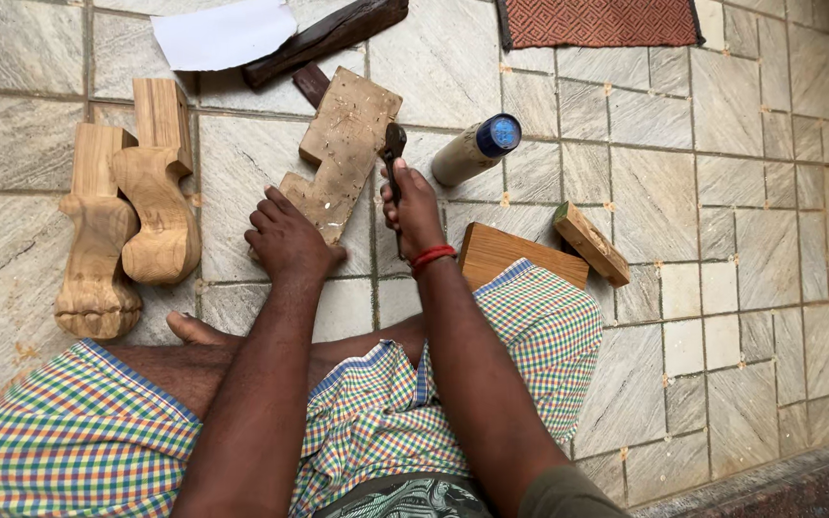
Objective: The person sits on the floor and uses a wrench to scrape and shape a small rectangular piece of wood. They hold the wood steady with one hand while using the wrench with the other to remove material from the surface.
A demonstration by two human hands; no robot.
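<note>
i note rough, matt bare wood on the notched block, dark metal hammer head, pale smooth carved legs at left.

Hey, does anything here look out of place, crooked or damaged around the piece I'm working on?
Nothing looks spilled or broken. The notched wood block under your left hand lies slanted across the floor tiles, and its face looks scratched and rough. The right hand grips a dark metal tool at its edge.
</note>
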